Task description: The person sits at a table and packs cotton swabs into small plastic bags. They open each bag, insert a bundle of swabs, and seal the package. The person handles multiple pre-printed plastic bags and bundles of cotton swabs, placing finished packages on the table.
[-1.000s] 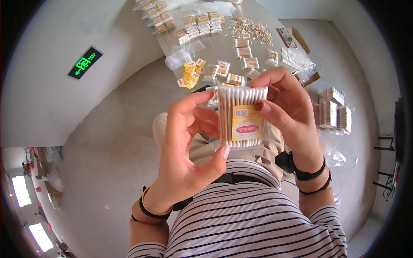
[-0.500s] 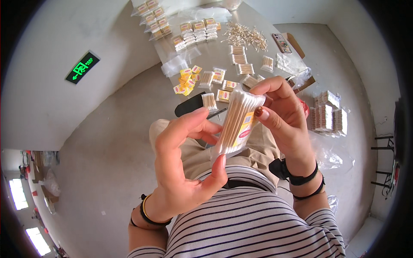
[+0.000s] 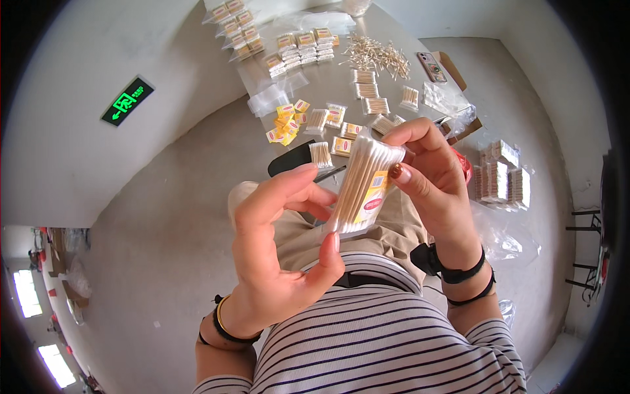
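A clear bag of cotton swabs (image 3: 359, 180) with a yellow and white label card is held up above my lap, tilted. My right hand (image 3: 433, 177) pinches its upper right end between thumb and fingers. At the lower left end, my left hand (image 3: 275, 230) grips the bag's edge with thumb and fingertips. Just beyond, on the table, lie several swab bundles (image 3: 317, 119), some with label cards. Loose yellow label cards (image 3: 286, 123) form a small pile to their left. A black object (image 3: 292, 159) lies at the near table edge beside another swab bundle (image 3: 320, 154).
On the metal table (image 3: 328, 85) are stacked packed swabs (image 3: 305, 43), a heap of loose swabs (image 3: 377, 56), clear bags (image 3: 279, 92) and a phone (image 3: 431, 67). Bagged packs (image 3: 237, 29) stand at the far left. More swab stacks (image 3: 499, 180) sit low at the right.
Both hands keep hold of the swab bag in nearly the same place. My left thumb has shifted slightly up and left along the bag's lower edge.
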